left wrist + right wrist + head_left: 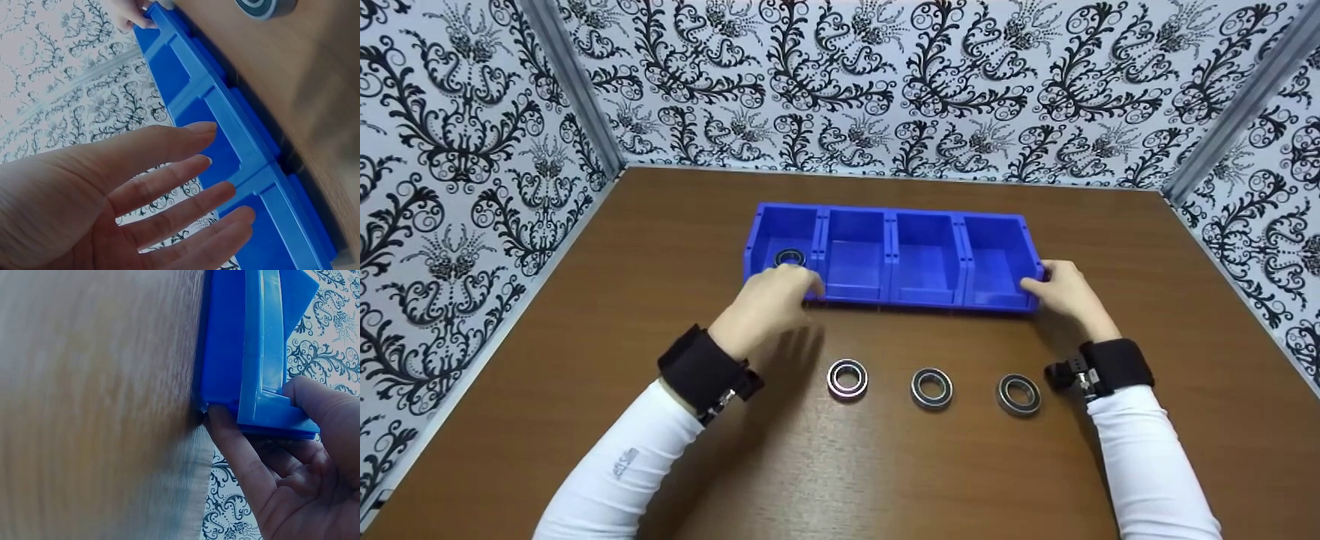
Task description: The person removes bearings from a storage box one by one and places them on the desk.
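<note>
A blue bin with a row of several compartments (851, 294) stands on the table. One ball bearing (790, 257) lies in its leftmost compartment. My left hand (776, 300) hovers at the front of that compartment, fingers apart and holding nothing; the left wrist view shows the spread fingers (185, 225) before the bin (247, 146). At the other end, my right hand (1065, 292) grips the bin's right front corner, thumb over the wall and fingers at the outside, as the right wrist view shows on the blue corner (270, 408).
In front of the bin lie three more bearings: a left one (847, 379), a middle one (931, 388) and a right one (1018, 395). All rest flat on the brown table (885, 472). Patterned walls (855, 90) enclose the table at the back and sides.
</note>
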A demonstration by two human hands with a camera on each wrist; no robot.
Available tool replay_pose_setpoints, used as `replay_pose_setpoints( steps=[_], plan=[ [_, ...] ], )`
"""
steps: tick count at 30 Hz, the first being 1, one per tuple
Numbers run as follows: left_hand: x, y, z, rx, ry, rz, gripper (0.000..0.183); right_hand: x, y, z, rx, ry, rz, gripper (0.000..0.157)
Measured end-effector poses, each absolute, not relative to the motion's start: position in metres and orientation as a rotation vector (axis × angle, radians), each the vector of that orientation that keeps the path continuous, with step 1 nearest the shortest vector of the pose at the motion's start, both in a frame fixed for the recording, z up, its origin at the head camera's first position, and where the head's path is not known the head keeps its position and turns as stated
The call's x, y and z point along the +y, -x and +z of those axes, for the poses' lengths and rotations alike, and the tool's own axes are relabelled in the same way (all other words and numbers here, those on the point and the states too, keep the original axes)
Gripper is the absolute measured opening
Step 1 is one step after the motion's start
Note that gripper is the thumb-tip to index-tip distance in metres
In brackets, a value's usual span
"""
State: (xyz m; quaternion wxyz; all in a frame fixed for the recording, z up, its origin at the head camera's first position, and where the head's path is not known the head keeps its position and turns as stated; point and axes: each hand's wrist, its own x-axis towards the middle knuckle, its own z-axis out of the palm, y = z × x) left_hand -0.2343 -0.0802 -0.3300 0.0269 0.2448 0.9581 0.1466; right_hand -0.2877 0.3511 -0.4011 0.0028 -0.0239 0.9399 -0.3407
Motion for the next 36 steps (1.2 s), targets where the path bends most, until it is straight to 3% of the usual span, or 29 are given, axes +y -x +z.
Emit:
replay_pose_setpoints(
  steps=[36],
  plan=[
    [-0.101,0.298,-0.342,3.057,-0.574,0.503,0.034,0.351,0.287,-0.400,2.958,0.062,-1.060,0.040]
  ],
)
